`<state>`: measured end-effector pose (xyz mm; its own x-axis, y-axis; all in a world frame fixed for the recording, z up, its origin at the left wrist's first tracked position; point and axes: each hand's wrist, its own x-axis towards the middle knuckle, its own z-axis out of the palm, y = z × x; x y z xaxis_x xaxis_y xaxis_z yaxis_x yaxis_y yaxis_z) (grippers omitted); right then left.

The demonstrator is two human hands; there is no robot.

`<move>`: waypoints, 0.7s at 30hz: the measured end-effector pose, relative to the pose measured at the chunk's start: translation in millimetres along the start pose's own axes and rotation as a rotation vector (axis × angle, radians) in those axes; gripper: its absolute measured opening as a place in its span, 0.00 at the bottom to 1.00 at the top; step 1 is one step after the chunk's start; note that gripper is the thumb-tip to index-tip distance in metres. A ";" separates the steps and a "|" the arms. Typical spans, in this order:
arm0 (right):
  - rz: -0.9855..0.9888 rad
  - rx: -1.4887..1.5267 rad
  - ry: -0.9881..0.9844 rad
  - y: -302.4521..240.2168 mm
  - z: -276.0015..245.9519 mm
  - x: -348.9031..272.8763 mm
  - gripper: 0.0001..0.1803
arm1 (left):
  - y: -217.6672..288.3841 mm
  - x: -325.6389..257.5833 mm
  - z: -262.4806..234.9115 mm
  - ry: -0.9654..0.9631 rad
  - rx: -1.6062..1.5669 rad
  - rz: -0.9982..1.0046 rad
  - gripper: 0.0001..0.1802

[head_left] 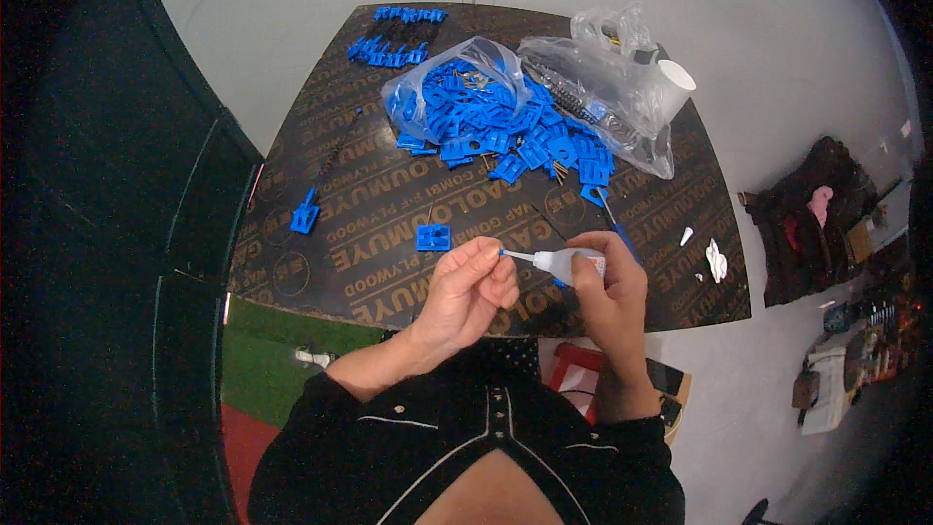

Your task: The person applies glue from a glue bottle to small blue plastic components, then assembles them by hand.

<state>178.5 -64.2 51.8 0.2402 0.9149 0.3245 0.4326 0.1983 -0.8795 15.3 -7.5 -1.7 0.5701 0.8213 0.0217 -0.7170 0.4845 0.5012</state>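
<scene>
Board [389, 233]: dark brown plywood sheet with pale lettering, serves as the work surface; its near edge runs just beyond both hands.
Floor [758, 29]: pale grey, surrounds the board on the far and right sides.
Pile [505, 131]: loose blue plastic parts, spilling from an open clear bag [428, 87] at the board's far middle.
Second bag [612, 97]: clear, holds dark parts, lies right of the pile and touches it.
Cup [673, 83]: white, rests against the second bag.
Row [394, 39]: blue parts lined up at the far left corner, well apart from the hands.
Right hand [607, 287]: closed around a small white glue bottle [569, 262]; the nozzle points left.
Left hand [471, 282]: fingers pinched together at the blue nozzle tip; whatever they hold is hidden by the fingers.
Single part [433, 236]: blue, flat on the board, just beyond the left hand.
Stray part [305, 217]: blue, near the left edge.
Scraps [715, 260]: white bits, right of the right hand.
Obstructions: nothing lies between the hands and the pile.
</scene>
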 end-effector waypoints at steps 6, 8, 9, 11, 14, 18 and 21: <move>0.197 0.328 -0.016 4.4 2.9 -4.4 0.11 | -0.9 1.3 -5.3 -0.097 -0.163 -0.062 0.07; 0.271 0.397 -0.025 10.5 2.4 -5.6 0.12 | -1.2 1.5 -5.0 -0.100 -0.174 -0.069 0.07; 0.344 0.465 -0.036 13.8 2.6 -6.0 0.12 | -1.1 1.5 -4.7 -0.107 -0.177 -0.074 0.07; 0.363 0.543 -0.030 16.8 4.5 -6.5 0.12 | -0.9 1.1 -4.0 -0.113 -0.179 -0.079 0.07; 0.368 0.736 -0.057 24.2 5.9 -7.4 0.13 | -0.1 0.3 -2.9 -0.117 -0.173 -0.086 0.07; 0.348 0.957 -0.109 29.1 8.3 -9.4 0.14 | 1.4 -0.3 -0.9 -0.157 -0.178 -0.098 0.08; 0.336 0.994 -0.110 30.7 9.2 -10.6 0.15 | 1.4 0.0 -0.2 -0.175 -0.187 -0.090 0.08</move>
<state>181.2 -64.6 18.1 0.1137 0.9933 0.0214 -0.5605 0.0819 -0.8241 14.3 -6.7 -1.1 0.6839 0.7158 0.1415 -0.7127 0.6138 0.3395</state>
